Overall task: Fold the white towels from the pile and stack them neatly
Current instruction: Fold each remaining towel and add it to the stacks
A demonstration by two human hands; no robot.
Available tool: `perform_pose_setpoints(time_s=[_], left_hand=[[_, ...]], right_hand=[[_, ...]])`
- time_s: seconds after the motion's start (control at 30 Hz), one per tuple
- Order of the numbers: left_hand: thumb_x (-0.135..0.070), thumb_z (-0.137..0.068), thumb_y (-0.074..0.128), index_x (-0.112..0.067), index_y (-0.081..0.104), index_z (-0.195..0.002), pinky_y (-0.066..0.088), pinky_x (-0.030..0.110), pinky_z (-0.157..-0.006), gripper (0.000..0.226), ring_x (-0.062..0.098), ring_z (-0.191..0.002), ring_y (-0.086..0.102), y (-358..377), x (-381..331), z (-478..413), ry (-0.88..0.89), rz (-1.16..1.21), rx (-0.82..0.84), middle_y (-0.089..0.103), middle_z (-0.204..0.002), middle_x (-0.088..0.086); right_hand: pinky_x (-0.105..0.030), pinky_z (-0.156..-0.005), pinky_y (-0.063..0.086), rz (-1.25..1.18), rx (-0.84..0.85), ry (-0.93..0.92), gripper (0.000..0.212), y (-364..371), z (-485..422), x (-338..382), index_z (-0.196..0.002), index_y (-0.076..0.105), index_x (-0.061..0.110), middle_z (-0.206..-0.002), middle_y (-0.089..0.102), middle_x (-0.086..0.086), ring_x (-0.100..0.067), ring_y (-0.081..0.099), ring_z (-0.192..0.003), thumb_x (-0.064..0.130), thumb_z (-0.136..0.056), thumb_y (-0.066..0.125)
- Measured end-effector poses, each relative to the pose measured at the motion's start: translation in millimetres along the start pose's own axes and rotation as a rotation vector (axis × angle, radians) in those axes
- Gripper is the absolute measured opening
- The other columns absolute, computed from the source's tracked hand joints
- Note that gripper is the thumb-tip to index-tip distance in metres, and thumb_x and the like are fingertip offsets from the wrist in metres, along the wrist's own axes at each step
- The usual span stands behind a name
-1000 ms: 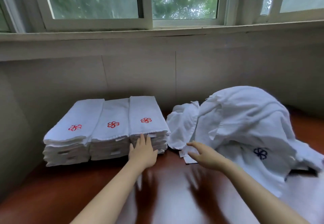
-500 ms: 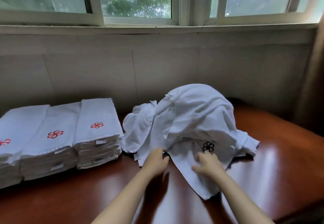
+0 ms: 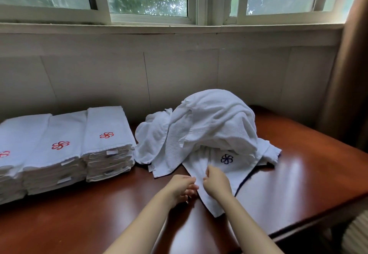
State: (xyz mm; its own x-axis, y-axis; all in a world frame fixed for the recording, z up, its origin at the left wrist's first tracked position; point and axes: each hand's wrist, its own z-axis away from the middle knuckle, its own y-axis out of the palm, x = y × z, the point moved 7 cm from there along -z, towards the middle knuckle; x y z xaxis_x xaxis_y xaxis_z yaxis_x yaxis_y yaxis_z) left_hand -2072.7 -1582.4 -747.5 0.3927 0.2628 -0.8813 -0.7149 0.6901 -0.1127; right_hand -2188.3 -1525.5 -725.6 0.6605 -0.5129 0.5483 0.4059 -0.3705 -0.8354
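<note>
A loose pile of white towels point(image 3: 215, 122) is heaped on the brown table point(image 3: 310, 166), right of centre. From under it a towel with a dark blue flower logo point(image 3: 247, 168) spreads toward me. My left hand point(image 3: 181, 187) pinches this towel's left edge, thumb on top. Just right of it, my right hand point(image 3: 216, 182) has its fingers curled into a fold of the same towel below the logo. Three stacks of folded white towels with red logos point(image 3: 65, 134) stand side by side at the left, against the wall.
A tiled wall and window sill point(image 3: 179, 30) close off the table's far side. A brown curtain point(image 3: 350, 78) hangs at the right. The table's right edge point(image 3: 322, 219) runs diagonally near me, with a ribbed pale object point(image 3: 356, 235) below it.
Both hands left the folded stacks and went to the pile. They took hold of the blue-logo towel and drew its near edge slightly toward me. The view swung right.
</note>
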Motion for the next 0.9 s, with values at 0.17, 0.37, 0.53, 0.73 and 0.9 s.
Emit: perform_pose_setpoints(time_s=[0.17,0.37,0.53,0.73,0.9], left_hand=[[-0.016,-0.095,0.048,-0.020,0.051,-0.086,0.034,0.014,-0.044,0.010,0.007,-0.051,0.045,-18.5,-11.6,4.8,0.056,-0.031,-0.127,0.056,-0.074,-0.001],[-0.016,-0.096,0.050,-0.014,0.049,-0.112,0.039,0.020,-0.055,0.017,0.010,-0.066,0.049,-48.3,-51.8,-14.7,0.120,-0.021,-0.253,0.052,-0.089,0.003],[-0.026,-0.096,0.053,-0.011,0.045,-0.126,0.044,0.030,-0.081,0.034,0.019,-0.099,0.050,-44.9,-99.6,-42.2,0.201,-0.075,-0.227,0.049,-0.120,0.007],[-0.045,-0.097,0.047,-0.014,0.041,-0.138,0.038,0.034,-0.092,0.051,0.019,-0.109,0.043,-32.7,-124.5,-69.1,0.233,-0.050,-0.185,0.044,-0.135,0.004],[-0.067,-0.085,0.048,-0.016,0.064,-0.115,0.048,0.033,-0.082,0.062,0.017,-0.103,0.061,-24.1,-132.2,-64.3,0.230,0.305,-0.065,0.066,-0.116,0.003]], right_hand=[[-0.029,-0.066,0.034,-0.078,-0.044,-0.007,0.006,-15.6,-10.0,-0.1,-0.083,0.046,0.013,-0.099,0.059,-0.011,-0.027,0.053,-0.089,0.010,-0.088,0.047],[-0.042,-0.105,0.029,0.104,-0.455,-0.069,0.052,-101.5,-71.2,22.7,-0.137,0.035,0.017,-0.144,0.028,-0.018,-0.037,0.027,-0.130,0.015,-0.089,0.053],[-0.044,-0.099,0.034,0.387,-0.335,-0.071,0.046,-124.0,-131.8,28.8,-0.134,0.038,0.022,-0.133,0.047,-0.011,-0.033,0.042,-0.121,0.025,-0.091,0.053],[-0.038,-0.087,0.030,0.335,-0.379,-0.215,0.013,-126.1,-124.0,35.7,-0.100,0.059,0.020,-0.105,0.061,-0.002,-0.029,0.053,-0.101,0.018,-0.091,0.050],[-0.029,-0.074,0.033,0.131,-0.164,-0.487,0.009,-110.0,-70.0,33.2,-0.093,0.066,0.019,-0.085,0.055,0.007,-0.022,0.053,-0.092,0.018,-0.085,0.064]])
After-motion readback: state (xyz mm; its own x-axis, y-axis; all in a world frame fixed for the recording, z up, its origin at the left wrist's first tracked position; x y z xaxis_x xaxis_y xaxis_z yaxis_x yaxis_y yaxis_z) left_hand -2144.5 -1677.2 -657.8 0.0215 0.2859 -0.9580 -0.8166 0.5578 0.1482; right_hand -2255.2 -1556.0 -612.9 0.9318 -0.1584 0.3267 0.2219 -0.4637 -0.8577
